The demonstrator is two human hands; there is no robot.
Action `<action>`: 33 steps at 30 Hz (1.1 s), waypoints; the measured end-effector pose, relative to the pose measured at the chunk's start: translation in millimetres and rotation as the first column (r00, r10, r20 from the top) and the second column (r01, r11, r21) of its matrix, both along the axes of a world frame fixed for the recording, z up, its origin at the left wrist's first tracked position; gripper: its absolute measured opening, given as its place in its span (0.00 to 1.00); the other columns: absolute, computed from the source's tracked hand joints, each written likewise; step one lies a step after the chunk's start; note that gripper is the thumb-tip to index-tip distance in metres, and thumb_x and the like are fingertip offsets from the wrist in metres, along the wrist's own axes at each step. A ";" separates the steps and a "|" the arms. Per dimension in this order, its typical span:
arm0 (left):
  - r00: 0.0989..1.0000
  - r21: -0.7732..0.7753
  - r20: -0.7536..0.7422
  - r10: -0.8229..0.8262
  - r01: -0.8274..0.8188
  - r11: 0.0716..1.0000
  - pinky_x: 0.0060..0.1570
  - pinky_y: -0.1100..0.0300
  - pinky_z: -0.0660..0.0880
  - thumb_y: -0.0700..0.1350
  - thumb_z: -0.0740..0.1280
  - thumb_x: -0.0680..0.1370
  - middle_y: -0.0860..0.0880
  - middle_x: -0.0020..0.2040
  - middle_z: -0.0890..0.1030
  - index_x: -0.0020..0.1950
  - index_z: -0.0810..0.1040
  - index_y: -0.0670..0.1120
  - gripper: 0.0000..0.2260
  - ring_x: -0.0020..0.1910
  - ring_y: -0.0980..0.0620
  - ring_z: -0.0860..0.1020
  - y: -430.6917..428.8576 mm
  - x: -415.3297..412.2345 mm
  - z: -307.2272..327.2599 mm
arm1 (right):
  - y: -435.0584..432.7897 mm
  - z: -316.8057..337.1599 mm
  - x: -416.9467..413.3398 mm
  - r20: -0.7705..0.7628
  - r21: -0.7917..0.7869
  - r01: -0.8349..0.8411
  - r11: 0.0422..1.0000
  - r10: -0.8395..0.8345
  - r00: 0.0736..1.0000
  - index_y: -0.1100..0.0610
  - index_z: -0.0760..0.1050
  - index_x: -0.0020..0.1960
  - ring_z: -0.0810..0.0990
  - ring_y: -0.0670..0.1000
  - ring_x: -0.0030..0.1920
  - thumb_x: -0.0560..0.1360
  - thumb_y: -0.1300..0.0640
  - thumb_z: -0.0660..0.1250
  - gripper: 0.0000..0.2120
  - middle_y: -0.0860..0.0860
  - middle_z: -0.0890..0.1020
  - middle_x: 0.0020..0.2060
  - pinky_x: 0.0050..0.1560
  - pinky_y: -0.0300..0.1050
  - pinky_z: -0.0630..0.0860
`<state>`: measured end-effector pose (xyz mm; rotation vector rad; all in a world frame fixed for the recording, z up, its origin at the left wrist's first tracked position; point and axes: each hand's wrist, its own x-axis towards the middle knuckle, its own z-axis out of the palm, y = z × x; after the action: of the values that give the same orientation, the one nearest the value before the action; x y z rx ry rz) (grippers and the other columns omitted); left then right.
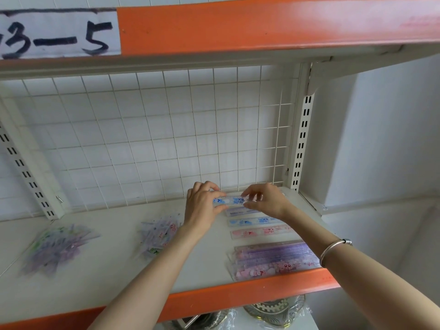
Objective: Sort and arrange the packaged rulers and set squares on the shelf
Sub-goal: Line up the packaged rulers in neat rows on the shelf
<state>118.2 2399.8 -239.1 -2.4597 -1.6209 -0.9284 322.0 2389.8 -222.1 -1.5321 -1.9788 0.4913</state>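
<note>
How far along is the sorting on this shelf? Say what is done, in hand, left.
Done: a row of rulers lies at the right, a stack in front. In hand: left hand and right hand pinch a blue ruler behind that row. Left: the middle pile and far-left pile look jumbled.

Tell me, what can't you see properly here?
Head view:
Blue ruler: both ends covered by the left hand and right hand pinching it.
Paper label: first character cut by the left edge.
Left pile and middle pile: too blurred to count.
Items below the shelf: hidden by its orange edge.
</note>
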 end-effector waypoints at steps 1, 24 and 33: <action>1.000 -0.012 0.011 -0.006 0.006 1.000 0.48 0.64 0.55 0.54 0.70 0.74 0.55 0.56 0.77 0.61 0.80 0.53 0.17 0.57 0.53 0.67 -0.6 0.6 -0.6 | -1.2 -0.8 0.9 0.011 0.014 -0.019 1.000 0.018 1.000 0.51 0.81 0.51 0.74 0.45 0.39 0.70 0.56 0.73 0.10 0.46 0.80 0.41 0.40 0.36 0.69; 0.966 -0.077 0.255 0.031 -0.012 0.997 0.52 0.63 0.59 0.53 0.71 0.74 0.54 0.55 0.79 0.55 0.82 0.52 0.11 0.58 0.52 0.72 -1.0 12.2 -10.3 | -0.5 -17.6 62.1 -0.041 0.003 0.149 0.989 -0.149 0.988 0.49 0.80 0.48 0.75 0.46 0.44 0.68 0.66 0.74 0.14 0.48 0.80 0.45 0.51 0.42 0.74; 0.960 -0.110 0.272 0.059 -0.031 0.994 0.53 0.60 0.60 0.52 0.69 0.76 0.54 0.56 0.79 0.54 0.81 0.53 0.08 0.57 0.52 0.72 -2.2 15.2 -13.8 | -2.9 -26.7 65.6 0.013 -0.099 0.060 0.993 -0.059 0.998 0.53 0.84 0.47 0.76 0.44 0.41 0.66 0.64 0.76 0.12 0.46 0.82 0.42 0.40 0.24 0.70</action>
<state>133.3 2397.6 -252.9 -2.4362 -1.8439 -1.2585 387.6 2386.9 -248.9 -1.6524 -1.9352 0.5661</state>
